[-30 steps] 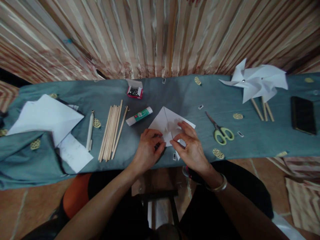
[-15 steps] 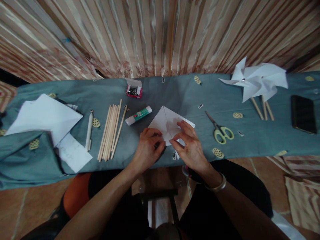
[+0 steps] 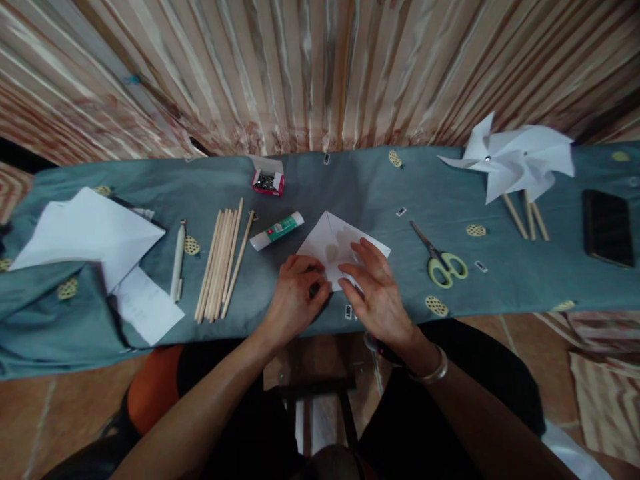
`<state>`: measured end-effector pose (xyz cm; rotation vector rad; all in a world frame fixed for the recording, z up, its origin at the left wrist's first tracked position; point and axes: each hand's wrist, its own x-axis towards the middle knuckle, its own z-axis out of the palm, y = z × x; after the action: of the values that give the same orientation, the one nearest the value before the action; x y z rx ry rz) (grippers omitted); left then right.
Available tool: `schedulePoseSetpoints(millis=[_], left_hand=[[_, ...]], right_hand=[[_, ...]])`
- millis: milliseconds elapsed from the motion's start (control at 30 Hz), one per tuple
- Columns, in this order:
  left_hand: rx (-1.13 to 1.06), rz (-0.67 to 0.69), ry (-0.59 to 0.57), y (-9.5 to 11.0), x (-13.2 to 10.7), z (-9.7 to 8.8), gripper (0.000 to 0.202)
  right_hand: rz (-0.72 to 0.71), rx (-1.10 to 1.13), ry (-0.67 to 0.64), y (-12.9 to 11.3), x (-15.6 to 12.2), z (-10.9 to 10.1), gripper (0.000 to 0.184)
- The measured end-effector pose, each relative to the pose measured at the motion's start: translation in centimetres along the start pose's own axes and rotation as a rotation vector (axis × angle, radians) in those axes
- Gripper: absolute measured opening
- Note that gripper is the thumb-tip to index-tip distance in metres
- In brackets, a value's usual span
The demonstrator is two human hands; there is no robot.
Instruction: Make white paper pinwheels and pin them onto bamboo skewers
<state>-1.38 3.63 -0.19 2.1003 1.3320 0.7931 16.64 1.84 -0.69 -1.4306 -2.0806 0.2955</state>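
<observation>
A white folded paper sheet [image 3: 334, 243] lies on the blue-grey cloth at the table's near edge. My left hand [image 3: 295, 300] rests at the sheet's near left corner, fingers curled and pinching its edge. My right hand [image 3: 377, 293] lies over the sheet's near right part, fingers pressed down on the paper beside the left hand's fingertips. Both hands hide the near half of the sheet.
Left of the paper lie a glue stick [image 3: 277, 231], several wooden sticks [image 3: 223, 261], a white pen [image 3: 178, 260] and loose white sheets [image 3: 93, 230]. A small box of pins [image 3: 267, 179] stands behind. To the right are green scissors [image 3: 440, 257], paper pinwheels [image 3: 515, 163] and a black phone [image 3: 607, 228].
My right hand has slid a little to the left and flattened onto the paper. The left hand has stayed in place.
</observation>
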Motion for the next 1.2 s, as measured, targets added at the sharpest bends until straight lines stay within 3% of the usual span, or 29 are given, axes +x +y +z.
schedulePoseSetpoints(millis=[200, 700, 800, 967, 1200], left_hand=[[0.002, 0.005, 0.001, 0.0, 0.0, 0.0, 0.014], [0.011, 0.037, 0.022, -0.1, 0.0, -0.4, 0.008], [0.005, 0.086, 0.050, -0.2, -0.4, -0.4, 0.017], [0.096, 0.231, -0.009, -0.3, -0.8, -0.2, 0.014], [0.183, 0.267, -0.058, 0.1, -0.7, -0.4, 0.016]], right_hand=[[-0.098, -0.104, 0.002, 0.0, -0.2, 0.3, 0.026], [-0.135, -0.168, -0.088, -0.2, -0.6, 1.2, 0.041], [-0.153, -0.186, -0.102, -0.4, -0.6, 1.2, 0.041], [-0.165, -0.194, -0.087, -0.2, -0.5, 1.0, 0.040], [-0.198, -0.215, -0.099, -0.1, -0.5, 0.9, 0.042]])
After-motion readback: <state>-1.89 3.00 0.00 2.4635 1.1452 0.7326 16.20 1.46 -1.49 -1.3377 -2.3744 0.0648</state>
